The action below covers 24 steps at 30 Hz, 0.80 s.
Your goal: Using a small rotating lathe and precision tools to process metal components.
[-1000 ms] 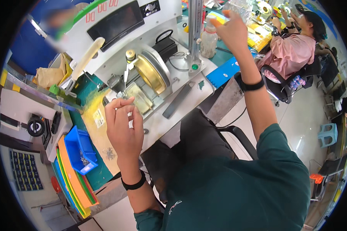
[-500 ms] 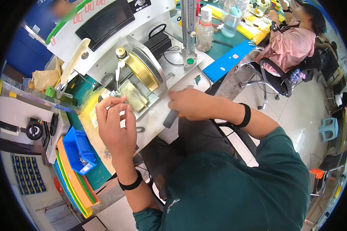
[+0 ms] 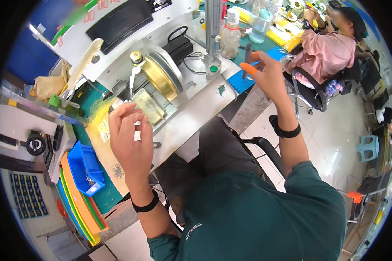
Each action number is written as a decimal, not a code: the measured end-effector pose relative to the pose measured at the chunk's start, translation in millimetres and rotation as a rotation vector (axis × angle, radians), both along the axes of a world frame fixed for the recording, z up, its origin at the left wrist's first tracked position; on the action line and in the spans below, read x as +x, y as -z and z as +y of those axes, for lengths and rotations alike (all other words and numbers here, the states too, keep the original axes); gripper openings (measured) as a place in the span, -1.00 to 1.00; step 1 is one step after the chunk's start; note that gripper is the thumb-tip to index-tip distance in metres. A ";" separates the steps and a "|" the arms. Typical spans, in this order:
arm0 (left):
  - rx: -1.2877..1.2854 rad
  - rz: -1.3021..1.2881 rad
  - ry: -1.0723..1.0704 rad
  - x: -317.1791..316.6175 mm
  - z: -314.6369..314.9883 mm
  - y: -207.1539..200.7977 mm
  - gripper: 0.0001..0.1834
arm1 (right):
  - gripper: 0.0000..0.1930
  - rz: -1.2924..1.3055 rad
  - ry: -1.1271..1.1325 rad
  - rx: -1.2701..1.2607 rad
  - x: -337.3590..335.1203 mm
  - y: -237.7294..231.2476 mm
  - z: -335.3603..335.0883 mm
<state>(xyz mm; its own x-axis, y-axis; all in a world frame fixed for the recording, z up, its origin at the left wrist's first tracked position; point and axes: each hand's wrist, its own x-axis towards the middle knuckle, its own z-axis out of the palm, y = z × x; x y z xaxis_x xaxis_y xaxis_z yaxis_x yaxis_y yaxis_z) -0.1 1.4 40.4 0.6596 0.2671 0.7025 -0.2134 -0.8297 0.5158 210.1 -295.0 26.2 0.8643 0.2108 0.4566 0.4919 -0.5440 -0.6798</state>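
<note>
My left hand (image 3: 130, 141) is raised in front of a white bench machine with a brass-coloured round disc (image 3: 161, 77). Its fingertips pinch a small white piece (image 3: 137, 135). My right hand (image 3: 269, 78) is lifted to the right, above the bench edge, and holds a dark grey stick-shaped tool (image 3: 247, 56) upright. An orange finger cot (image 3: 249, 68) covers one of its fingertips. Both wrists wear black bands. A clear plastic block (image 3: 149, 106) sits on the machine just past my left hand.
A blue bin (image 3: 85, 167) with small metal parts stands at the left, on a stack of coloured trays (image 3: 76, 204). Two bottles (image 3: 231, 37) stand behind a metal post (image 3: 212, 30). A person in pink (image 3: 324, 52) sits at the right rear. A blue stool (image 3: 368, 148) stands on the floor.
My right hand has lifted from the bench edge near the machine up and to the right, now holding the dark tool. My left hand has stayed almost in place with the white piece.
</note>
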 end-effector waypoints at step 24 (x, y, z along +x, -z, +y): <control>-0.051 -0.063 0.022 -1.8 4.5 9.3 -0.89 | -0.68 -0.196 -0.565 0.381 -102.8 -59.6 154.9</control>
